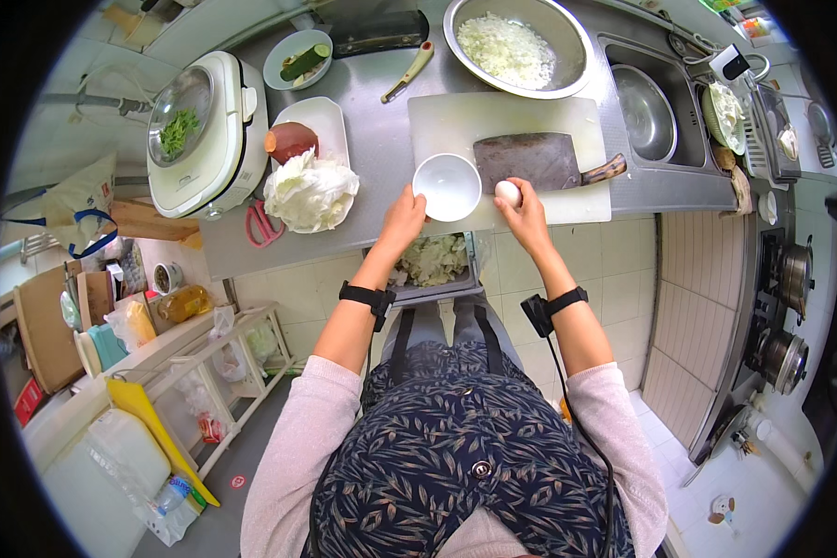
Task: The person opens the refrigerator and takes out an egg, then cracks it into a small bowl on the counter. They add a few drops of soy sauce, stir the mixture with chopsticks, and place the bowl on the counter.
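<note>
My left hand (404, 219) grips the left rim of a small white bowl (447, 189), whose inside looks bare. In my right hand (528, 221) is a pale egg (508, 192), pinched at the fingertips a little to the right of the bowl. Both hands are at the front edge of a white cutting board (451, 121). A broad cleaver (527, 161) lies flat on the board just beyond the egg, its wooden handle pointing right.
Chopped white pieces fill part of a metal basin (581, 70) behind the board; a sink (688, 121) lies right. Leftward are a cabbage (312, 193), pink scissors (263, 227), a small knife (409, 71) and a white cooker (209, 153). Below the counter edge stands a scrap bin (475, 270).
</note>
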{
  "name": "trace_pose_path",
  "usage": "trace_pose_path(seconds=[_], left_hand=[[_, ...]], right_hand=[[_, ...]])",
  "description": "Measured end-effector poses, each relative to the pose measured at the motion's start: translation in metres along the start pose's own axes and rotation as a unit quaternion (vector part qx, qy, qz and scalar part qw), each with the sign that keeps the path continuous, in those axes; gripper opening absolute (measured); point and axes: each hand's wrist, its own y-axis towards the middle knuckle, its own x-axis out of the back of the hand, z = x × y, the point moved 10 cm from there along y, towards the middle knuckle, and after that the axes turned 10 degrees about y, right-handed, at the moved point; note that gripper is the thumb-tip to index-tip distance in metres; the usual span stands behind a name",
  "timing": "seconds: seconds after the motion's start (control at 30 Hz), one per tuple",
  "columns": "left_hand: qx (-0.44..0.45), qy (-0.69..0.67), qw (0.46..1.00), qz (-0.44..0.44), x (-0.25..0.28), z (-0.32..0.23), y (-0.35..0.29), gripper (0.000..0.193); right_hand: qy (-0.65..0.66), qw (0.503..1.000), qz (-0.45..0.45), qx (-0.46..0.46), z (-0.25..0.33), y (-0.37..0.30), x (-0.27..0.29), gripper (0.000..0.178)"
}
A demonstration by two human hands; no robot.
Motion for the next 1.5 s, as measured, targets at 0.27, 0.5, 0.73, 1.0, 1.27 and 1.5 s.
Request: trace_pose_path(seconds=[0.27,0.5,0.73,1.0,1.27,1.5], left_hand=[[0.008,0.042,0.998,-0.037,0.014,-0.014,0.003,0.035],[0.009,0.045,0.997,-0.059,0.009,-0.019,0.003,0.037],[0.006,0.003,0.997,-0.081,0.015,-0.003,-0.005,0.061],[-0.061,-0.048,0.985,-0.151,0.048,-0.042,-0.032,0.051],[-0.289,-0.016,0.953,-0.086,0.067,-0.157,-0.052,0.039],[-0.302,-0.018,0.953,-0.031,0.06,-0.167,-0.054,0.041]], right_hand=[[0.091,0.995,-0.03,-0.027,-0.002,0.051,0.015,0.046],[-0.138,0.973,0.011,0.185,0.049,-0.002,0.0,0.048],[-0.234,0.938,-0.032,0.255,0.071,-0.016,-0.006,0.054],[0.016,0.996,-0.015,0.088,0.056,0.0,-0.002,0.045],[0.466,0.842,0.211,-0.171,0.109,0.012,-0.045,0.044],[0.482,0.824,0.229,-0.189,0.108,0.008,-0.051,0.039]])
